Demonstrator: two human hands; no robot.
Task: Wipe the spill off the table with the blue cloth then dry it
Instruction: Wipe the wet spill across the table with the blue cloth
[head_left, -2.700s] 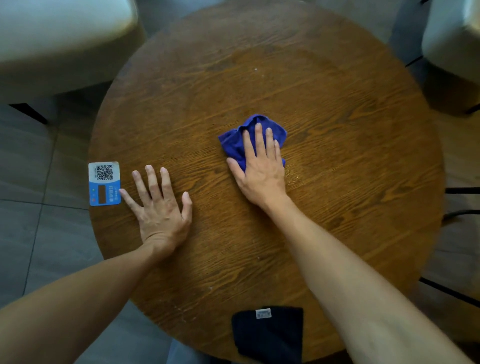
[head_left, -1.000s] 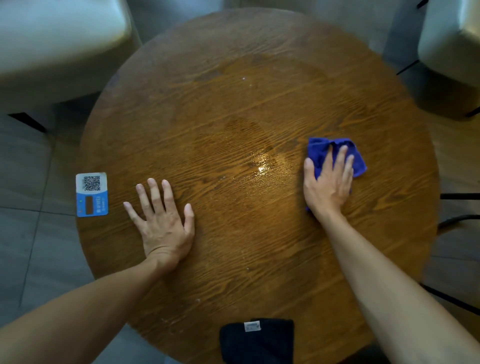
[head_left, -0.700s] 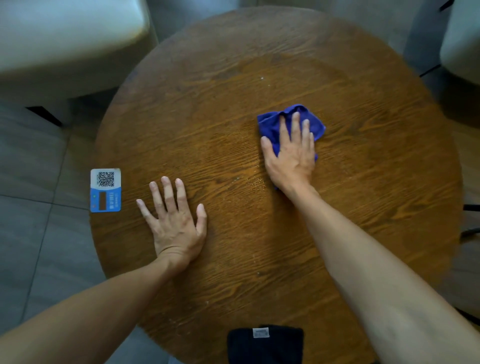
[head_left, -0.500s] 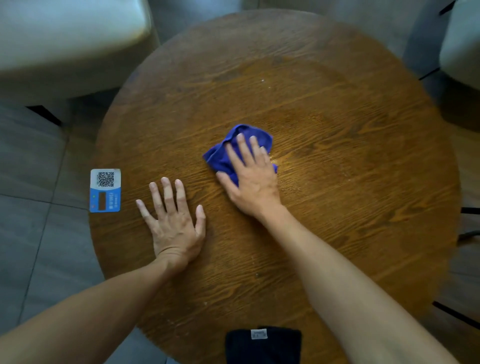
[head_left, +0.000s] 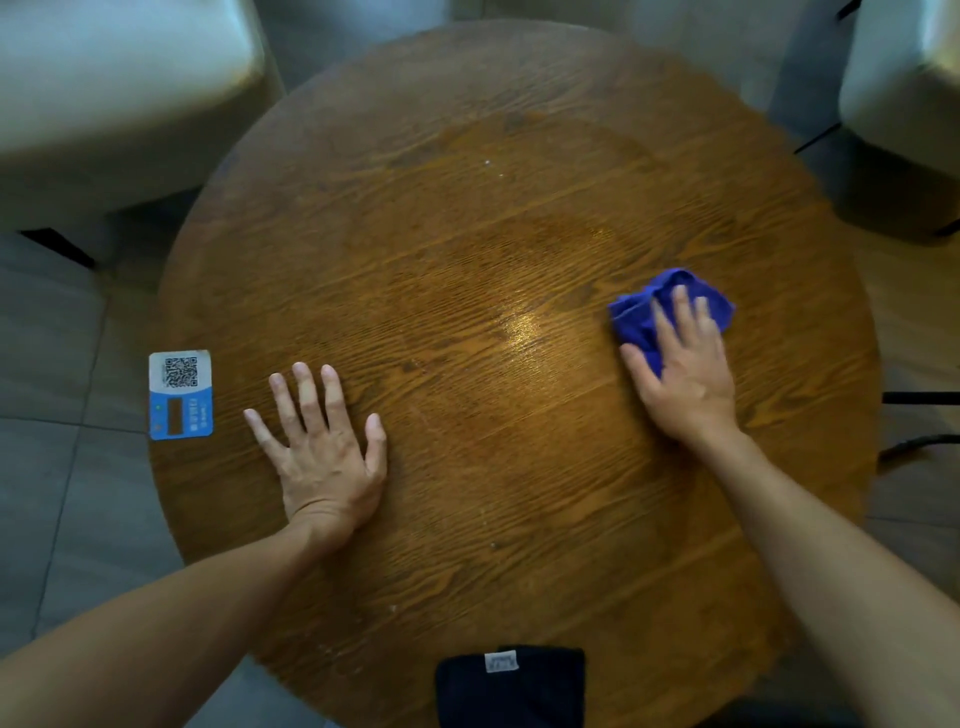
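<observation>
A crumpled blue cloth (head_left: 636, 317) lies on the right side of the round wooden table (head_left: 467, 218). My right hand (head_left: 685, 374) presses flat on top of it, fingers spread over the cloth. A wet glossy patch (head_left: 524, 327) shines in the middle of the table, left of the cloth. My left hand (head_left: 322, 447) rests flat on the wood at the left, fingers apart, holding nothing. A folded dark cloth (head_left: 511, 686) with a small white label lies at the table's near edge.
A blue and white QR code card (head_left: 180, 394) is stuck at the table's left edge. Pale upholstered seats stand at the back left (head_left: 104, 104) and back right (head_left: 904, 93). Grey floor tiles surround the table.
My right hand has swept the blue cloth from the table's middle out to the right side, uncovering the wet patch. My left hand has stayed flat in place.
</observation>
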